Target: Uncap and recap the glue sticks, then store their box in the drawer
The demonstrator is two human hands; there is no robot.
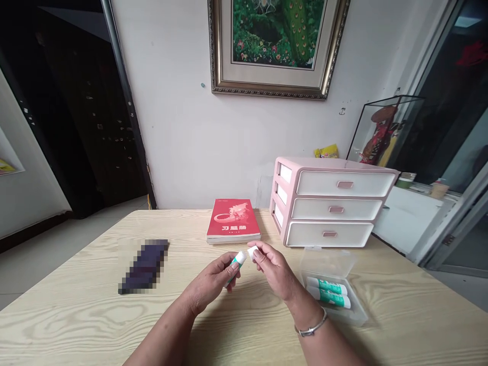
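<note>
My left hand [215, 278] is closed around a green and white glue stick [238, 259], tilted with its white end up toward the right. Between the thumb and fingers of my right hand [275, 267] is a small white cap [252, 252], held just apart from that end. To the right of my right hand lies a clear plastic box [356, 310] with its lid up. Two more green and white glue sticks [328, 297] rest side by side inside it. A silver bracelet circles my right wrist.
Behind my hands lies a thick red book [233, 219]. A pink and white drawer unit [335, 203] stands at the back right, against the wall. On the table's left is a dark, pixelated object [145, 267]. The wooden table [76, 325] has its far edge along the wall.
</note>
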